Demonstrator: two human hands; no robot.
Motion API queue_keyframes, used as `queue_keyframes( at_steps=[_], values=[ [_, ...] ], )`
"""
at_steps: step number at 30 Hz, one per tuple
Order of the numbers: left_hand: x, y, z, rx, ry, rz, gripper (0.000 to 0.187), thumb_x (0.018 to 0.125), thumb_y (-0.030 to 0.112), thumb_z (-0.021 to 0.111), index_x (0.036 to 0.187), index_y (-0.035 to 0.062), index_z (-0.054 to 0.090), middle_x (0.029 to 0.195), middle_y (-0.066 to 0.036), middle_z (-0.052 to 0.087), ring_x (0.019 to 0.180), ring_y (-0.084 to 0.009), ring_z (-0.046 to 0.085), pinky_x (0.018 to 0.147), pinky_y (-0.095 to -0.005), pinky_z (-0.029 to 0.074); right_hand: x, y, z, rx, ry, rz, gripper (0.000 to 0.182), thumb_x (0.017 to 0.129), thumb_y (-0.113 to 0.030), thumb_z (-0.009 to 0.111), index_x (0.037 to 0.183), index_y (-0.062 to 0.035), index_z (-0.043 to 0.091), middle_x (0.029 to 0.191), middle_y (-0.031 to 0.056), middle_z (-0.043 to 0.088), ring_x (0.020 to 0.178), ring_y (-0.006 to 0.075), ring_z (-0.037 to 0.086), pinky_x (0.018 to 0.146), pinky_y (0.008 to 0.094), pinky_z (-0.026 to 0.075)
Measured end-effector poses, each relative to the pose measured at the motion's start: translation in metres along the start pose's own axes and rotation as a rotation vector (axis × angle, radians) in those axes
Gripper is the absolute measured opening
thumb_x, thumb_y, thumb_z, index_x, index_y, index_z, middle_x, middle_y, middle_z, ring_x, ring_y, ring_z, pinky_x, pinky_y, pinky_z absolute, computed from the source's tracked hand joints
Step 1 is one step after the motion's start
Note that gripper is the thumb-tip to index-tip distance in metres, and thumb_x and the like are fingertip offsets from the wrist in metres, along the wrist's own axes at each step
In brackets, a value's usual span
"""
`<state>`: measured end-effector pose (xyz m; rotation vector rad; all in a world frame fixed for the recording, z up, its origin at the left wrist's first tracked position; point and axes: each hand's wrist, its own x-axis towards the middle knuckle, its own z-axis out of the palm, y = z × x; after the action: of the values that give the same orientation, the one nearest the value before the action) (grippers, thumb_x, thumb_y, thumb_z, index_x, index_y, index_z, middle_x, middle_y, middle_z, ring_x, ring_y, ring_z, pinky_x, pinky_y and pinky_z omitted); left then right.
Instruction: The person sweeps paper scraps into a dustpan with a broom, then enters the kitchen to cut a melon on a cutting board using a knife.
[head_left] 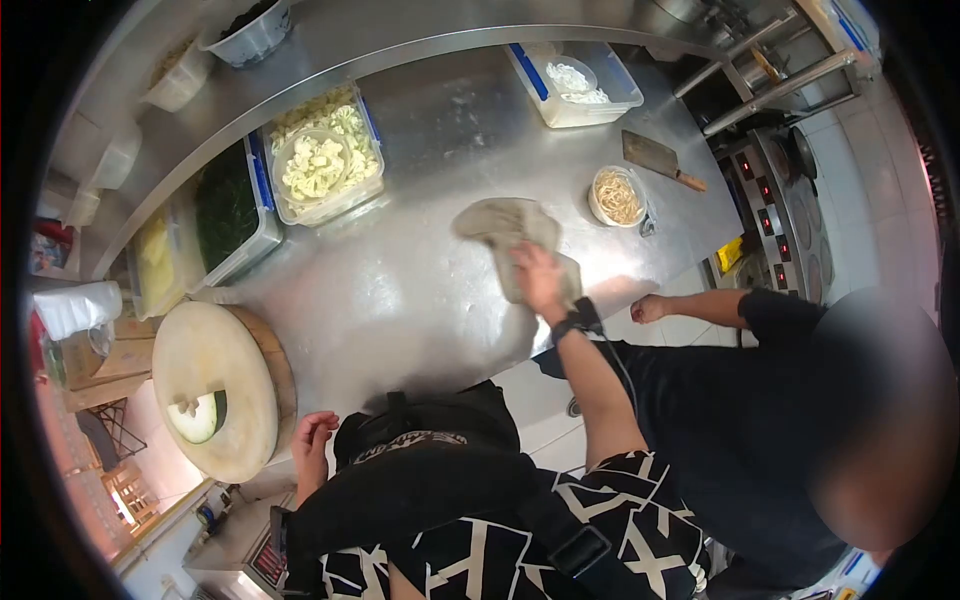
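Observation:
My right hand (538,280), with a dark watch on its wrist, presses down on a crumpled grey cloth (500,228) spread on the steel counter (400,300). My left hand (312,438) hangs at the counter's near edge, fingers loosely apart and holding nothing. It is next to a round wooden chopping block (215,370). A cut piece of green-skinned vegetable (197,418) lies on that block.
A person in black stands at my right, with a fist (650,308) at the counter edge. On the counter are a tub of cauliflower (322,160), a tub of greens (228,205), a cleaver (658,160), a small bowl (618,196) and a plastic box (575,85). A stove (785,215) is on the right.

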<state>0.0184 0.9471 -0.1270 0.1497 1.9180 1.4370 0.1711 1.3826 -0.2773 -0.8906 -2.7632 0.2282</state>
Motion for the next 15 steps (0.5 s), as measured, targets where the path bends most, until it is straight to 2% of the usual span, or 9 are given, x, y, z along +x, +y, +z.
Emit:
queue_keyframes(
  at_steps=[2, 4, 6, 8, 10, 12, 15],
  values=[
    [-0.007, -0.005, 0.001, 0.022, 0.034, -0.031, 0.015, 0.085, 0.011, 0.046, 0.094, 0.0029, 0.055, 0.086, -0.004, 0.059, 0.081, -0.0113, 0.054, 0.071, -0.0238, 0.040, -0.013, 0.048, -0.015, 0.091, 0.075, 0.193, 0.032, 0.072, -0.010, 0.055, 0.104, -0.0135, 0.053, 0.108, 0.0101, 0.049, 0.098, 0.0306, 0.048, 0.081, 0.0383, 0.039],
    [-0.014, -0.007, 0.001, -0.007, 0.104, -0.058, 0.015, 0.085, 0.012, 0.046, 0.094, 0.0035, 0.055, 0.087, -0.004, 0.059, 0.080, -0.0115, 0.054, 0.071, -0.0240, 0.040, -0.033, 0.069, -0.025, 0.045, 0.227, 0.499, 0.030, 0.071, -0.009, 0.052, 0.101, -0.0097, 0.053, 0.104, 0.0133, 0.050, 0.094, 0.0323, 0.048, 0.081, 0.0394, 0.039],
    [-0.022, -0.009, -0.004, 0.007, 0.177, -0.043, 0.014, 0.085, 0.012, 0.046, 0.093, 0.0035, 0.055, 0.086, -0.004, 0.058, 0.080, -0.0114, 0.054, 0.070, -0.0241, 0.040, -0.052, 0.085, -0.012, -0.033, 0.366, 0.589, 0.026, 0.073, -0.008, 0.050, 0.099, -0.0029, 0.051, 0.097, 0.0174, 0.049, 0.090, 0.0349, 0.047, 0.079, 0.0407, 0.039],
    [-0.034, -0.011, -0.016, 0.017, 0.213, 0.010, 0.014, 0.086, 0.011, 0.046, 0.092, 0.0033, 0.055, 0.085, -0.003, 0.058, 0.080, -0.0112, 0.054, 0.070, -0.0240, 0.040, -0.058, 0.052, -0.014, -0.104, 0.301, 0.588, 0.023, 0.075, -0.006, 0.048, 0.096, 0.0013, 0.050, 0.092, 0.0187, 0.048, 0.088, 0.0353, 0.046, 0.077, 0.0419, 0.038],
    [-0.040, -0.014, -0.038, 0.028, 0.309, 0.055, 0.012, 0.086, 0.013, 0.048, 0.087, 0.0033, 0.054, 0.084, -0.001, 0.056, 0.079, -0.0095, 0.051, 0.069, -0.0225, 0.039, -0.062, 0.000, 0.000, 0.037, 0.268, 0.535, 0.023, 0.073, -0.006, 0.049, 0.095, 0.0012, 0.049, 0.089, 0.0187, 0.047, 0.088, 0.0353, 0.046, 0.076, 0.0428, 0.037],
    [-0.040, -0.022, -0.077, 0.068, 0.421, 0.160, 0.011, 0.086, 0.013, 0.047, 0.086, 0.0037, 0.054, 0.083, -0.001, 0.055, 0.079, -0.0085, 0.050, 0.071, -0.0217, 0.039, -0.064, -0.062, 0.017, 0.132, 0.159, 0.429, 0.024, 0.071, -0.004, 0.051, 0.095, -0.0004, 0.049, 0.091, 0.0181, 0.046, 0.089, 0.0352, 0.045, 0.076, 0.0422, 0.037],
    [-0.030, -0.029, -0.143, -0.014, 0.649, 0.287, 0.013, 0.086, 0.011, 0.044, 0.088, 0.0033, 0.054, 0.087, -0.001, 0.055, 0.082, -0.0096, 0.049, 0.075, -0.0233, 0.039, -0.055, -0.153, 0.030, 0.186, 0.138, 0.253, 0.026, 0.068, -0.001, 0.053, 0.094, -0.0017, 0.050, 0.092, 0.0178, 0.046, 0.090, 0.0341, 0.046, 0.078, 0.0404, 0.038]
  ],
)
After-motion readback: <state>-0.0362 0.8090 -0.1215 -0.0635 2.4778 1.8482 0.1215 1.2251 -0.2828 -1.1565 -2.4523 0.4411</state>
